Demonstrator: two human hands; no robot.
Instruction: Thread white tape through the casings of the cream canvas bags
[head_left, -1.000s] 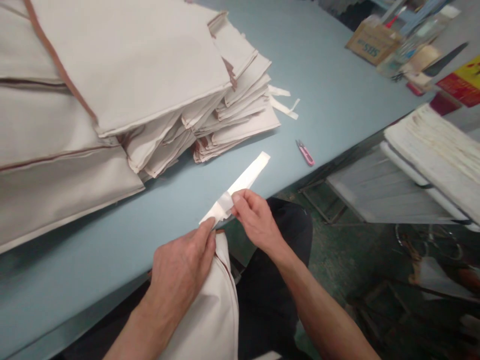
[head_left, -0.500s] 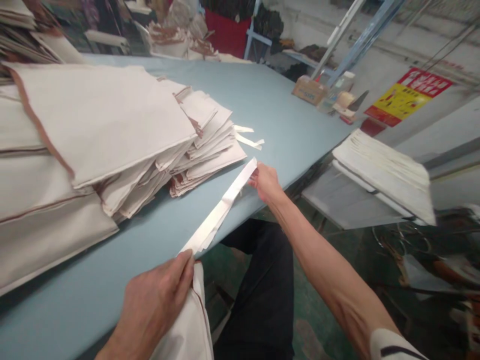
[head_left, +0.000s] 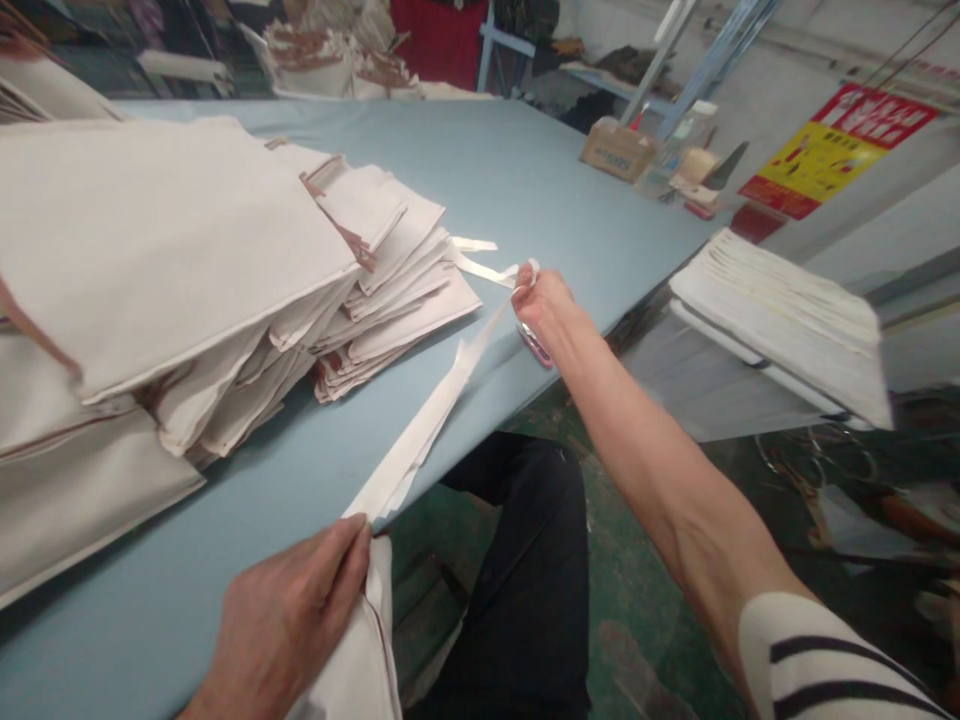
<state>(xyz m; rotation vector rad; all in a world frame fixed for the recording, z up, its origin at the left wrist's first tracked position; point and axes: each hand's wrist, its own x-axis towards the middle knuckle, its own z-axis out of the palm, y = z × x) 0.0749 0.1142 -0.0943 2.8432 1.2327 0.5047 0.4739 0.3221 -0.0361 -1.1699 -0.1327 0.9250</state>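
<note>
My left hand (head_left: 289, 605) is closed at the table's front edge, thumb and fingers pinching the near end of a wide white strip (head_left: 409, 440) and the pale fabric piece (head_left: 364, 650) below it. That piece has a dark seam and hangs over the edge. A narrow, ribbon-like strip (head_left: 491, 325) runs taut from the wide strip's far end to my right hand (head_left: 546, 295), whose fingers are closed on it; its tip curls above them. Under my right hand is a small shiny object with a pinkish edge (head_left: 534, 345), too hidden to name.
Stacked cream fabric panels with brown edges (head_left: 187, 250) cover the table's left side. Loose white strips (head_left: 476, 265) lie beside them. A cardboard box (head_left: 619, 150) and a clear bottle (head_left: 686, 140) stand at the far right corner. A pale stack (head_left: 787, 310) sits right of the table.
My right hand has moved farther from me, drawing the narrow strip away from the wide strip. The pinkish-edged object has come into view. My left hand keeps its grip, and the view has shifted slightly.
</note>
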